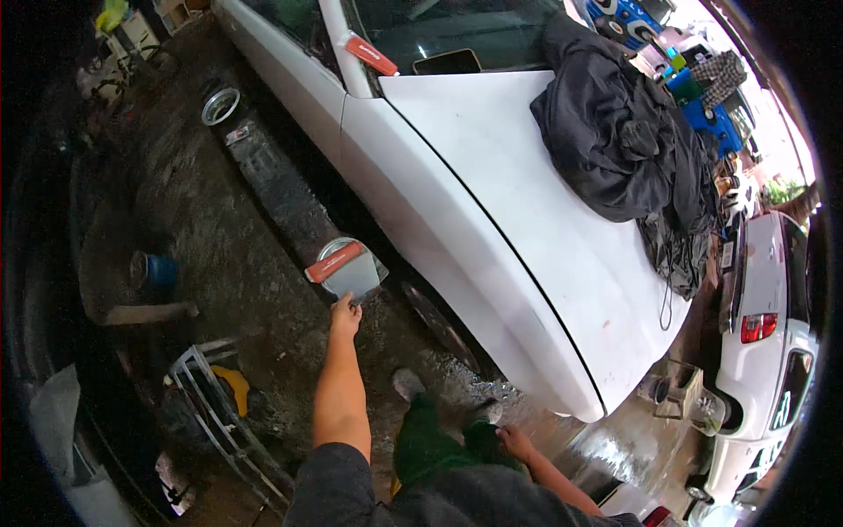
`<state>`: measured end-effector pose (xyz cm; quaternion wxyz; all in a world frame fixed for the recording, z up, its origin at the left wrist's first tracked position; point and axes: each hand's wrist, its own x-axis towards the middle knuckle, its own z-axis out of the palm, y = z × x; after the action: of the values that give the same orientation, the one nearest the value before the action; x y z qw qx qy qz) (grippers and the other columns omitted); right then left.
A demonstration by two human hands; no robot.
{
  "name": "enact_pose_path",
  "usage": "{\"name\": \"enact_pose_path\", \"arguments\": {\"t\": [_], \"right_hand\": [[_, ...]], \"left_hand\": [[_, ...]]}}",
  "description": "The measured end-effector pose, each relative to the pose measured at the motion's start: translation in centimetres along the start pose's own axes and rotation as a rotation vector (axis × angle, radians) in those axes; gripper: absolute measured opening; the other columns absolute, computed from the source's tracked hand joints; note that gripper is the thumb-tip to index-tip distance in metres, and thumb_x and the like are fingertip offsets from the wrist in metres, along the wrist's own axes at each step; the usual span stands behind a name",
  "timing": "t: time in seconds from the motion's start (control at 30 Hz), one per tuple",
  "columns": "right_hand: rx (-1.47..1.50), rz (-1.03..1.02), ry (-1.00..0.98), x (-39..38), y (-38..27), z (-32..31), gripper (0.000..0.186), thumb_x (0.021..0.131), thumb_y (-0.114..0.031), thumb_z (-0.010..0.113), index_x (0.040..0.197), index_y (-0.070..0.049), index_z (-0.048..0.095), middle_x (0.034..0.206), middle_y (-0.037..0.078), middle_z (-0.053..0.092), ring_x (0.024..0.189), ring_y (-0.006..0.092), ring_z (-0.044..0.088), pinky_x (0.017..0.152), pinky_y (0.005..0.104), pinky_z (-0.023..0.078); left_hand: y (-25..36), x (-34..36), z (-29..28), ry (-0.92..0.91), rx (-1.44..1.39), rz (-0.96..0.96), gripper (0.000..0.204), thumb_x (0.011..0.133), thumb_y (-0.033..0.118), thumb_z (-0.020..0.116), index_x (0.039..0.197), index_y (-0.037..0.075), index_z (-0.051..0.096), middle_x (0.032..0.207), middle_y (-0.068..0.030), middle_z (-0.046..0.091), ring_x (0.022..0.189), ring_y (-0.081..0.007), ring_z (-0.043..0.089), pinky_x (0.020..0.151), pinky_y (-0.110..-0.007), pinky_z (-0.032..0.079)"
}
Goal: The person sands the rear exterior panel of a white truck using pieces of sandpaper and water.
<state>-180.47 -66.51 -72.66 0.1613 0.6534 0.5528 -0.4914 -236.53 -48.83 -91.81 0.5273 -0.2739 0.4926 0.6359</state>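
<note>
My left hand (pixel 346 313) reaches forward with its fingers pinched on the lower edge of a grey flat plate (pixel 351 277). That plate lies on a round tin (pixel 354 248), crossed by a red bar-shaped item (pixel 334 262). The tin stands on a long dark board (pixel 277 180) beside a white car (pixel 465 255), with an open metal ring or tin (pixel 220 106) at the far end. My right hand (pixel 516 442) is low by my green-trousered leg, fingers curled; what they hold, if anything, is unclear. A similar red item (pixel 371 54) rests on the car's windscreen pillar.
A bunched black cover (pixel 628 149) lies on the bonnet, a phone (pixel 446 61) by the windscreen. A metal frame (pixel 206 404), yellow object (pixel 230 385) and blue bucket (pixel 158 272) are at the left. A white vehicle (pixel 760 281) and small stand (pixel 676 395) are at the right.
</note>
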Motion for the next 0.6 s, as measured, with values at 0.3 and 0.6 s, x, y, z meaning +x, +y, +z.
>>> {"name": "enact_pose_path", "arguments": {"t": [0.3,0.6], "right_hand": [[0.117,0.029,0.011,2.2,-2.5,1.5,0.045,0.101,-0.043,0.057,0.110,0.001,0.066,0.095,0.023,0.071,0.090,0.0378,0.070,0.081,0.0475,0.053],[1.583,-0.331,-0.120,-2.2,-13.8,-5.9,0.038,0.103,-0.030,0.059,0.135,-0.010,0.053,0.130,0.005,0.063,0.120,0.0205,0.058,0.106,0.0407,0.043]], "left_hand": [[-3.5,-11.5,-0.7,-0.289,0.360,-0.072,0.035,0.095,0.016,0.070,0.127,0.013,0.056,0.105,-0.0004,0.061,0.085,-0.0135,0.056,0.072,-0.031,0.049],[-17.0,-30.0,-1.9,-0.622,0.661,-0.330,0.034,0.098,0.012,0.065,0.130,0.009,0.056,0.116,-0.0031,0.064,0.098,-0.0176,0.066,0.082,-0.036,0.060]]}}
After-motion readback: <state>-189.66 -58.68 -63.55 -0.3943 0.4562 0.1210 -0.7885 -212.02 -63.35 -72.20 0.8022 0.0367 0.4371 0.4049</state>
